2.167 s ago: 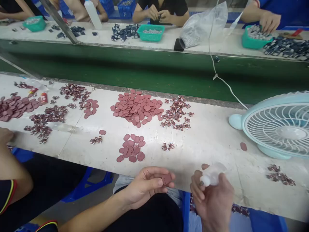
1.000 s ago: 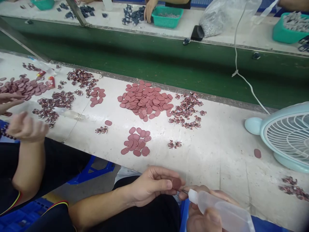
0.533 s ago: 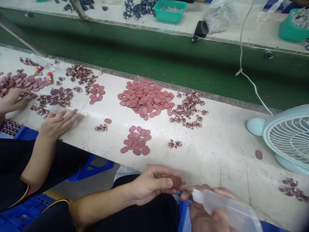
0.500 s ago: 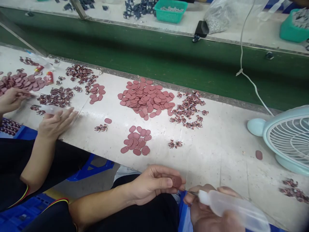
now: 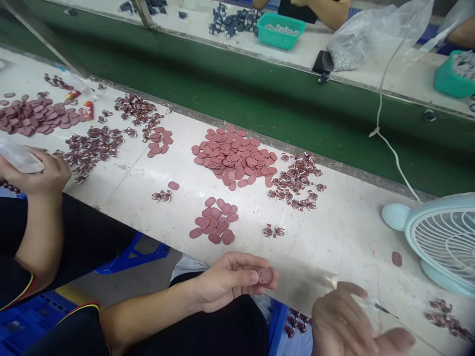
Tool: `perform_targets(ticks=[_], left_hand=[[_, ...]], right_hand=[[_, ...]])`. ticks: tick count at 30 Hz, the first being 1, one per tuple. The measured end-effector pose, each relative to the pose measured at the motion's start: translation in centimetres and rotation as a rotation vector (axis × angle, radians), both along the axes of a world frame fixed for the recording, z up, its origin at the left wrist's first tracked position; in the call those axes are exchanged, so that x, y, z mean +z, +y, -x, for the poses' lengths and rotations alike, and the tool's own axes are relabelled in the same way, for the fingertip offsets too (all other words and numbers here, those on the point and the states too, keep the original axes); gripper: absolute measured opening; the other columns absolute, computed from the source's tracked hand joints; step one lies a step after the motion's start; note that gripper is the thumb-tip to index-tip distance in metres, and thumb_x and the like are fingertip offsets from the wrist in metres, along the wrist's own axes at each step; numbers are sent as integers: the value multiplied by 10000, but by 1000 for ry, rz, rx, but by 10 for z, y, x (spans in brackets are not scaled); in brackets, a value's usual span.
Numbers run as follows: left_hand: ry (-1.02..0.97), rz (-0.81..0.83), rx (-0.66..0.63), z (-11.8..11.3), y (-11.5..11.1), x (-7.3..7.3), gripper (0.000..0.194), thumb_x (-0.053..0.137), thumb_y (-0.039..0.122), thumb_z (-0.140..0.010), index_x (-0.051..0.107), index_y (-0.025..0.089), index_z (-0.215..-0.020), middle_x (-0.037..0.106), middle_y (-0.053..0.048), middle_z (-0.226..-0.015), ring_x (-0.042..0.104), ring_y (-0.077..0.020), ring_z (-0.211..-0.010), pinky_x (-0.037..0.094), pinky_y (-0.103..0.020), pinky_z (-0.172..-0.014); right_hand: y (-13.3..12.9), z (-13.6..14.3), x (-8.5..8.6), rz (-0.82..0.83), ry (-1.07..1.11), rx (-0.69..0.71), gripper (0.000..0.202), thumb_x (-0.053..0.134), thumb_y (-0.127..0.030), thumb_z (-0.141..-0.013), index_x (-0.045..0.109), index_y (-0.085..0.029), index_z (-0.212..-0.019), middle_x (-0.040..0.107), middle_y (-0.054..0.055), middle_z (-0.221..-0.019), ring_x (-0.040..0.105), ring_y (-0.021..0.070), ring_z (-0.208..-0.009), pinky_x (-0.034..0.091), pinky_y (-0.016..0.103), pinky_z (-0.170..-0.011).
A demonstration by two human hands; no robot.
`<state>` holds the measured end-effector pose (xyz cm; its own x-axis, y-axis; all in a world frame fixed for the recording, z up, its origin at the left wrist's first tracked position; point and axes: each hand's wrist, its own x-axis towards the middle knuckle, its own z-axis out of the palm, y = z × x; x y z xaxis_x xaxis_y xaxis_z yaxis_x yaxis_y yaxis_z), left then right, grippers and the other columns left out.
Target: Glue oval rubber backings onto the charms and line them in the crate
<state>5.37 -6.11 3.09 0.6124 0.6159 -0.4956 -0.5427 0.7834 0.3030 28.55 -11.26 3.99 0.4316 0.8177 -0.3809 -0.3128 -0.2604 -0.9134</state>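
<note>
My left hand (image 5: 230, 284) sits at the near edge of the white bench and pinches one reddish-brown oval piece (image 5: 265, 275) between thumb and fingertips. My right hand (image 5: 349, 324) is low at the right with its fingers spread and nothing gripped. Just beyond its fingers, a clear squeeze bottle with a thin needle tip (image 5: 373, 303) lies blurred on the bench, tip pointing right. A small heap of the same ovals (image 5: 217, 225) lies ahead of my left hand.
A large pile of ovals (image 5: 233, 158) and scattered patterned pieces (image 5: 297, 180) lie mid-bench. A pale blue fan (image 5: 441, 242) stands at the right. A co-worker's hand (image 5: 37, 170) holds a clear bottle at the left. A green conveyor belt (image 5: 260, 99) runs behind, with teal trays (image 5: 281, 30) beyond.
My right hand has drawn the bottle's needle away from the oval piece, swung it right and let go; the hand is now spread. The co-worker at the left has lifted a bottle.
</note>
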Motion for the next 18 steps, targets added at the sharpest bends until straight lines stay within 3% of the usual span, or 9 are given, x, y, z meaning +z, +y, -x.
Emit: perform_targets(ticks=[2, 4, 7, 10, 13, 18], left_hand=[[29, 10, 18, 4, 1, -1, 279, 854, 224, -799, 800, 175, -1069, 795, -129, -1141, 772, -219, -1022, 576, -250, -862], [53, 8, 34, 7, 3, -1, 276, 849, 227, -806, 797, 167, -1071, 795, -133, -1137, 771, -215, -1018, 573, -251, -860], [64, -9, 53, 10, 5, 0, 262, 836, 233, -824, 794, 162, -1073, 797, -129, -1128, 771, -203, -1006, 567, -250, -864], [68, -14, 64, 12, 5, 1, 256, 838, 226, -820, 794, 159, -1063, 801, -124, -1114, 772, -200, -994, 567, -253, -864], [75, -15, 72, 14, 4, 0, 264, 844, 221, -811, 793, 150, -1060, 798, -132, -1120, 772, -203, -991, 570, -256, -860], [63, -3, 80, 14, 4, -3, 276, 842, 207, -809, 789, 146, -1073, 794, -143, -1126, 773, -214, -993, 574, -263, -861]], right_hand=[[8, 6, -5, 21, -222, 60, 313, 670, -603, -822, 721, -356, -1009, 392, -32, -573, 385, 178, -419, 298, 303, -309], [24, 14, -13, 33, -448, 178, 280, 683, -508, -873, 734, -307, -1060, 523, -5, -657, 511, 181, -522, 418, 310, -424], [60, 25, -27, -28, -915, 548, 388, 575, -385, -959, 661, -268, -1319, 642, 77, -1002, 628, 214, -804, 524, 360, -673], [89, 26, -38, -69, -1199, 822, 451, 401, -295, -985, 625, -255, -1375, 609, 85, -1035, 628, 228, -879, 524, 390, -761], [96, 16, -40, -25, -1240, 862, 432, 392, -267, -960, 669, -216, -1288, 636, 89, -1022, 640, 237, -866, 519, 383, -741], [75, -12, -30, 113, -1332, 856, 291, 472, -336, -955, 695, -235, -1112, 646, 50, -907, 643, 221, -722, 497, 366, -647]])
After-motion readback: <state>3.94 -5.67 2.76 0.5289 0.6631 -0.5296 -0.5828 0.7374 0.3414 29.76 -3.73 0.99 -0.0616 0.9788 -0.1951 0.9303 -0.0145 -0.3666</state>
